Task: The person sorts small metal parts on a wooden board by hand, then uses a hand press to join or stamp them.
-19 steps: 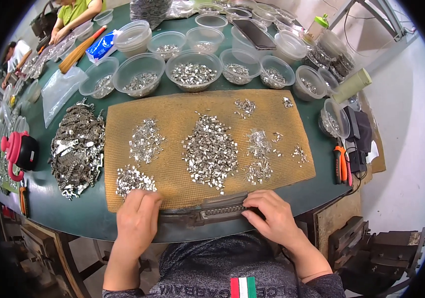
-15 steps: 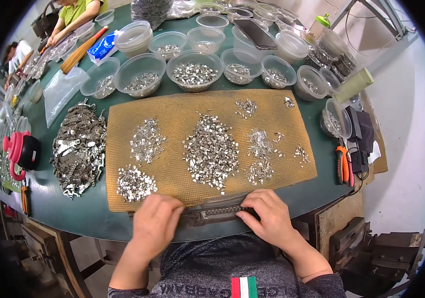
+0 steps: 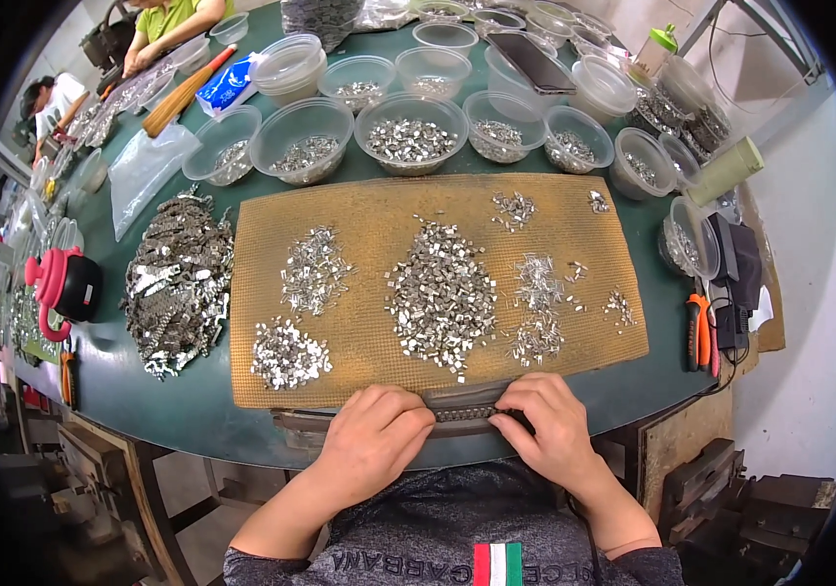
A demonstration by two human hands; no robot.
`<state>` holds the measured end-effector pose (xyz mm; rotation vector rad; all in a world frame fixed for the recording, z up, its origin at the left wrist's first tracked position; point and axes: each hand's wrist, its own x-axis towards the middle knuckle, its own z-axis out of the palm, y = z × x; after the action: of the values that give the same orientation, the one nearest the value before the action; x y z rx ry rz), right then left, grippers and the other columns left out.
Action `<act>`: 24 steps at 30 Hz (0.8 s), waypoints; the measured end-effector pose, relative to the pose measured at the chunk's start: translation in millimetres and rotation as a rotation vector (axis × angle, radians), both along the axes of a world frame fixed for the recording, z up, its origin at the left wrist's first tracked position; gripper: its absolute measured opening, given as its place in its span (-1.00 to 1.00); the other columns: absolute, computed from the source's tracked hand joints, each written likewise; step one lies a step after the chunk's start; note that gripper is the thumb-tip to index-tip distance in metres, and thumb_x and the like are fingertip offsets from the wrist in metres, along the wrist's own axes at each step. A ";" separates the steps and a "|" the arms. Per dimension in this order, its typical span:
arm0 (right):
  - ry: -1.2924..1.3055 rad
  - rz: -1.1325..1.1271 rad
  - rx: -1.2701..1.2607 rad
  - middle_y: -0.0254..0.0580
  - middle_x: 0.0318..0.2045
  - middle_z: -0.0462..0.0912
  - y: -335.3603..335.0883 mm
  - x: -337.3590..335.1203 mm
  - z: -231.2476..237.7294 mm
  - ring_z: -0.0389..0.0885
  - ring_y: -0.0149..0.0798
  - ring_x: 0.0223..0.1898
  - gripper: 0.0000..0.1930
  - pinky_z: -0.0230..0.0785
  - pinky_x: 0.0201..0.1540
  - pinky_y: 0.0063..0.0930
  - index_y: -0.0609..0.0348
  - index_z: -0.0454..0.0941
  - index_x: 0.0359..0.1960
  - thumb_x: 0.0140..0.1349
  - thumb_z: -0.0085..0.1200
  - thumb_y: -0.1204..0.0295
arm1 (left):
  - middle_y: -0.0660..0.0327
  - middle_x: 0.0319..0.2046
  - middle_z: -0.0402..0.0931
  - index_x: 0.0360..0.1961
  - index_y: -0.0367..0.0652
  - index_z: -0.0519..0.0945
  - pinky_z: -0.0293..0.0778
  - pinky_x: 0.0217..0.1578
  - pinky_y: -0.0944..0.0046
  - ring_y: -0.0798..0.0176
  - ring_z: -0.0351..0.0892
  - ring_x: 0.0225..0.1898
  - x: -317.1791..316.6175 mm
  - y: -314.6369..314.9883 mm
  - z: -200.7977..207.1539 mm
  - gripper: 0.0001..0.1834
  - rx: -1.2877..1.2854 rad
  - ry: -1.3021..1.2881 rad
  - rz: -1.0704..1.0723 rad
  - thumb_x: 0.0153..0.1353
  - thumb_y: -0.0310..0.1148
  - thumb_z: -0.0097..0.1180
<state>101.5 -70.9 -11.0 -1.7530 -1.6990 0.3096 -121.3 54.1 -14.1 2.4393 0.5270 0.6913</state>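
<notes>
At the table's front edge, a short strip of small metal links (image 3: 465,414) lies in a dark narrow holder (image 3: 472,397). My left hand (image 3: 377,435) is closed, its fingertips at the left end of the strip. At the other end, my right hand (image 3: 543,418) pinches the strip between thumb and fingers. The exact grip of both hands is partly hidden by the fingers. Just beyond them is a tan ribbed mat (image 3: 364,342) bearing a large central pile of small metal pieces (image 3: 440,298), with smaller piles around it.
A heap of linked metal strips (image 3: 179,283) lies left of the mat, near a pink-and-black mug (image 3: 71,285). Clear plastic bowls (image 3: 411,146) of metal parts line the far side, with a phone (image 3: 531,62) on some. Orange-handled pliers (image 3: 697,332) lie right. Other people sit far left.
My left hand has slid right along the holder to the strip's left end. My right hand stays at the right end. The whole view has shifted slightly.
</notes>
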 end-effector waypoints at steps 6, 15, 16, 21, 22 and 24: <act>0.003 0.020 -0.010 -0.21 -0.22 0.69 -0.2 3.3 2.3 0.67 -0.04 -0.10 -0.79 0.54 -0.05 -0.20 0.15 0.67 -0.26 0.09 0.43 0.46 | 0.18 -0.20 0.63 -0.23 -0.16 0.68 0.57 -0.12 0.09 0.06 0.64 -0.13 -4.2 5.1 4.6 -0.81 -0.077 0.023 -0.029 0.11 -0.51 0.39; -0.053 0.053 -0.052 -0.26 -0.30 0.69 11.3 6.7 16.9 0.68 -0.13 -0.21 -0.86 0.56 -0.17 -0.29 0.12 0.69 -0.30 0.14 0.39 0.44 | 0.17 -0.21 0.64 -0.19 -0.15 0.64 0.53 -0.15 0.09 0.02 0.62 -0.18 3.1 1.5 3.4 -0.77 -0.080 0.042 0.032 0.14 -0.45 0.40; -0.087 0.067 -0.066 -0.27 -0.32 0.69 13.4 7.6 18.4 0.68 -0.15 -0.23 -0.87 0.56 -0.19 -0.30 0.13 0.69 -0.31 0.15 0.38 0.43 | 0.17 -0.22 0.64 -0.19 -0.15 0.64 0.53 -0.16 0.09 0.02 0.61 -0.18 4.0 1.8 2.9 -0.78 -0.065 0.048 0.032 0.14 -0.45 0.40; -0.111 0.097 -0.018 -0.24 -0.12 0.71 31.8 7.2 20.3 0.72 -0.14 -0.10 -0.79 0.59 -0.17 -0.37 0.12 0.70 -0.14 0.18 0.35 0.44 | 0.17 -0.22 0.64 -0.19 -0.15 0.67 0.54 -0.12 0.08 0.03 0.62 -0.16 -0.2 3.6 9.5 -0.79 -0.104 0.049 0.022 0.15 -0.45 0.39; -0.117 0.111 0.037 -0.22 -0.01 0.71 37.4 6.5 20.4 0.72 -0.14 -0.01 -0.72 0.61 -0.15 -0.40 0.11 0.69 -0.05 0.19 0.34 0.45 | 0.18 -0.23 0.64 -0.18 -0.15 0.68 0.54 -0.11 0.08 0.03 0.62 -0.16 -0.5 4.0 11.7 -0.79 -0.132 0.054 0.015 0.15 -0.45 0.39; -0.175 0.107 0.063 -0.21 0.09 0.67 50.1 3.6 21.7 0.69 -0.13 0.08 -0.67 0.62 -0.12 -0.39 0.11 0.66 0.02 0.20 0.31 0.46 | 0.18 -0.22 0.65 -0.14 -0.16 0.70 0.55 -0.06 0.07 0.04 0.64 -0.13 -1.8 6.0 13.8 -0.77 -0.157 0.068 0.013 0.16 -0.45 0.39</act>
<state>105.0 -20.8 10.6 -1.6882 -1.9096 0.1511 -123.1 60.1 -0.3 2.3201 0.6006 0.5524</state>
